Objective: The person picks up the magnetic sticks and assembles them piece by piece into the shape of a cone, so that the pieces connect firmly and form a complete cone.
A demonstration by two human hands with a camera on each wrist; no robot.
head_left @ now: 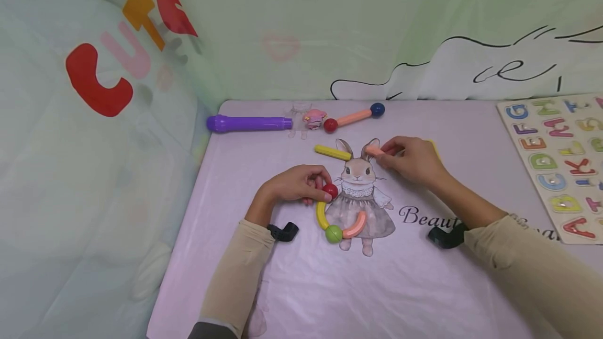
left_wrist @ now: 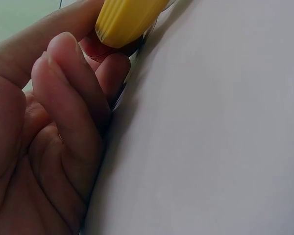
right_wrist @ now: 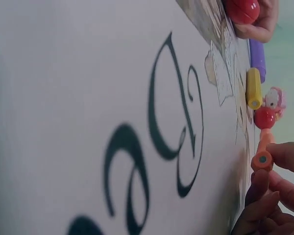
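My left hand (head_left: 301, 183) pinches a red ball (head_left: 331, 191) between thumb and fingers. Just below that ball runs a curved yellow rod (head_left: 322, 216), whose other end meets a green ball (head_left: 334, 233). From the green ball a curved pink rod (head_left: 355, 226) bends up to the right. Whether the red ball touches the yellow rod, I cannot tell. Over the printed rabbit's ear, my right hand (head_left: 412, 160) pinches a short pink rod (head_left: 374, 150); its round end shows in the right wrist view. A straight yellow rod (head_left: 332, 152) lies between the hands, farther back.
At the back lie a purple tube (head_left: 252, 123), a small pink figure (head_left: 314, 118) and a straight pink rod (head_left: 354, 117) joining a red ball (head_left: 331, 125) and a blue ball (head_left: 377, 110). A letter board (head_left: 542, 169) is at the right. Something yellow (head_left: 435, 149) shows behind the right hand.
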